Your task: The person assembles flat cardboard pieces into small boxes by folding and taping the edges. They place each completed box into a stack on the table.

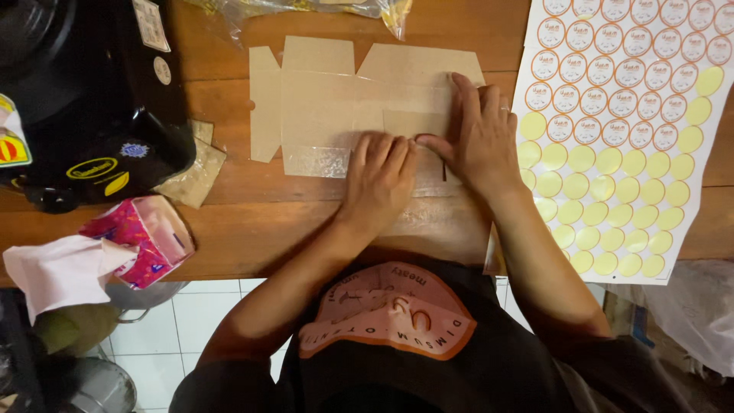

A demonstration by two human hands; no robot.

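Note:
A flat, unfolded brown cardboard box blank [329, 99] with a clear plastic window lies on the wooden table [245, 229]. My left hand [378, 180] presses flat on its near edge, fingers together and pointing away from me. My right hand [478, 138] lies open on the blank's right panel, fingers spread, thumb touching my left hand's fingertips. Neither hand holds anything; both push down on the cardboard.
A sheet of round stickers [623, 130], partly peeled, lies to the right. A black bag [92, 99] with stickers sits far left, a pink tissue pack [145, 237] with white tissue beside it. A clear plastic bag [306, 9] lies at the far edge.

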